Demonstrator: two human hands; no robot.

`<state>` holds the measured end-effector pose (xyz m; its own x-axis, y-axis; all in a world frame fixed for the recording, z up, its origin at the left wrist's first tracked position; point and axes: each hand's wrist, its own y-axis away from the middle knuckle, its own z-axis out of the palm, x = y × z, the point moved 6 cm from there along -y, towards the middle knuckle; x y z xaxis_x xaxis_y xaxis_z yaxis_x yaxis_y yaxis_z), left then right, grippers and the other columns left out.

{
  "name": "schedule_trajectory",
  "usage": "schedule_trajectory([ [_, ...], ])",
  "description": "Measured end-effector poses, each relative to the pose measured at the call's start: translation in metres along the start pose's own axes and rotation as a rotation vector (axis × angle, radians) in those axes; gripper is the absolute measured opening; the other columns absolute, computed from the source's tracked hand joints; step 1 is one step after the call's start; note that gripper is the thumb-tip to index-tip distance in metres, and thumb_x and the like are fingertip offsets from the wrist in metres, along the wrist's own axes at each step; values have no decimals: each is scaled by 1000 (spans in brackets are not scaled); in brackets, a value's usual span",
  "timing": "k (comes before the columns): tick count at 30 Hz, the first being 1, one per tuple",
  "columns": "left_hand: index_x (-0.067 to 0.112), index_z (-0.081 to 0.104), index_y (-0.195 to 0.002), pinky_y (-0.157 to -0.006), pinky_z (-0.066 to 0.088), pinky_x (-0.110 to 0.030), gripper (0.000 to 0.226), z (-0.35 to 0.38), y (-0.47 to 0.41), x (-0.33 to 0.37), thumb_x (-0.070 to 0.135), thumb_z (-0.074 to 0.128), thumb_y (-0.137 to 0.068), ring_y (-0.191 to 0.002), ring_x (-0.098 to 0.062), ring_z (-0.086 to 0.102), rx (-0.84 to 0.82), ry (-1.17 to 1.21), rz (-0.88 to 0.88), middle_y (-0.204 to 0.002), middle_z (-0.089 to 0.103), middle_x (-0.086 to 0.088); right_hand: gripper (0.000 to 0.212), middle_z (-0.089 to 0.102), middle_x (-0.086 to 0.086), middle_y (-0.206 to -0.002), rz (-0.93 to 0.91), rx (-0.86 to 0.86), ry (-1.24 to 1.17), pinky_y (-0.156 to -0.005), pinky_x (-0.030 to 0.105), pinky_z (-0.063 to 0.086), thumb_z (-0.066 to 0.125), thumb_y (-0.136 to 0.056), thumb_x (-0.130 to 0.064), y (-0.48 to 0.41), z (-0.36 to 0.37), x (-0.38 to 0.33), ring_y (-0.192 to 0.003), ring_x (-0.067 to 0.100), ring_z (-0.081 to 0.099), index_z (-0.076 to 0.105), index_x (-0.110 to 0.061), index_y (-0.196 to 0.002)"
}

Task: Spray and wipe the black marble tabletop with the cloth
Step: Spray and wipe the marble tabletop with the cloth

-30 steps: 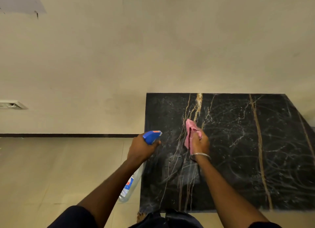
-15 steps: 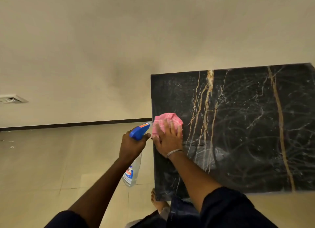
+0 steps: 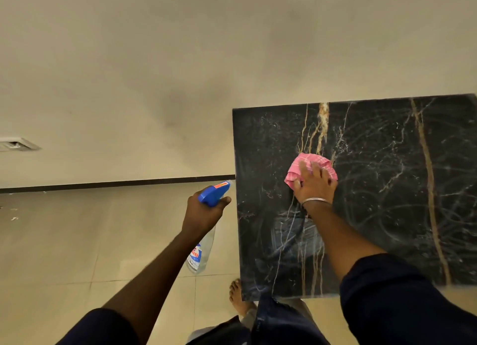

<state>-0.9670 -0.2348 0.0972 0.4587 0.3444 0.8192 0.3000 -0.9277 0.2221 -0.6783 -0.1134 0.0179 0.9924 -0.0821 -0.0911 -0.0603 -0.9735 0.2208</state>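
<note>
Warm, fairly dim indoor light tints the wall (image 3: 180, 60) and floor tiles (image 3: 64, 241) yellowish, and a soft grey shadow smudges the wall just left of the tabletop's far corner. The black marble tabletop (image 3: 387, 189) gives a dull sheen, with pale smear arcs and a faint bluish reflection near its front edge, but no hard glare. Wide-angle distortion tilts the baseboard (image 3: 116, 183) and skews the tabletop's edges, the right hand (image 3: 316, 187) on the pink cloth (image 3: 299, 169) is slightly motion-blurred, and the frame softens toward the right border.
</note>
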Motion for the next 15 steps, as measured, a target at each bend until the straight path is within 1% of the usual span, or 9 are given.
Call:
schedule_trajectory([
  [2, 12, 55, -93, -58, 39, -11, 24, 0, 2, -2, 25, 73, -84, -56, -11, 50, 8, -19, -6, -63, 50, 7, 63, 22, 7, -159, 43, -11, -21, -111, 55, 21, 48, -93, -42, 7, -1, -14, -141, 36, 23, 28, -33, -151],
  [3, 12, 55, -95, -59, 39, -11, 25, 1, 3, -5, 25, 73, -84, -57, -11, 50, 10, -24, -11, -64, 50, 7, 63, 21, 7, -159, 29, -18, -27, -110, 56, 21, 49, -92, -43, 13, 1, -25, -140, 37, 24, 27, -34, -151],
  [5, 12, 55, -96, -59, 39, -12, 27, 3, 4, -9, 27, 74, -83, -57, -10, 50, 8, -33, -21, -64, 50, 7, 64, 23, 8, -158, -77, -36, -22, -109, 56, 22, 49, -91, -44, 29, 7, -57, -138, 38, 26, 27, -35, -151],
  [9, 10, 57, -93, -58, 38, -12, 27, 3, 5, -15, 26, 75, -82, -55, -9, 49, 26, -36, -16, -62, 50, 7, 64, 22, 6, -159, -334, -86, 30, -113, 57, 20, 46, -93, -51, 64, 25, -110, -142, 36, 21, 24, -37, -151],
  [12, 6, 59, -96, -59, 39, -14, 28, 5, 7, -15, 25, 75, -82, -56, -10, 50, 30, -34, 0, -62, 50, 6, 63, 24, 3, -159, -519, -113, 97, -115, 55, 22, 39, -93, -53, 69, 30, -100, -143, 34, 23, 23, -38, -152],
  [13, 5, 59, -98, -60, 40, -14, 29, 6, 7, -15, 25, 75, -82, -57, -10, 50, 32, -33, 2, -63, 50, 6, 62, 26, 2, -158, -538, -101, 100, -114, 54, 24, 37, -92, -54, 68, 28, -87, -142, 33, 24, 24, -38, -151],
  [14, 4, 60, -100, -60, 40, -14, 31, 8, 8, -15, 25, 74, -83, -58, -10, 50, 34, -31, -1, -64, 50, 6, 62, 29, 1, -157, -510, -86, 88, -113, 53, 26, 36, -91, -54, 65, 25, -70, -142, 33, 26, 27, -38, -151],
  [15, 3, 59, -101, -60, 39, -13, 31, 9, 8, -15, 25, 74, -83, -58, -11, 50, 33, -29, -8, -65, 50, 6, 62, 30, 0, -157, -444, -66, 68, -112, 52, 28, 37, -91, -54, 61, 22, -50, -142, 33, 25, 29, -38, -150],
])
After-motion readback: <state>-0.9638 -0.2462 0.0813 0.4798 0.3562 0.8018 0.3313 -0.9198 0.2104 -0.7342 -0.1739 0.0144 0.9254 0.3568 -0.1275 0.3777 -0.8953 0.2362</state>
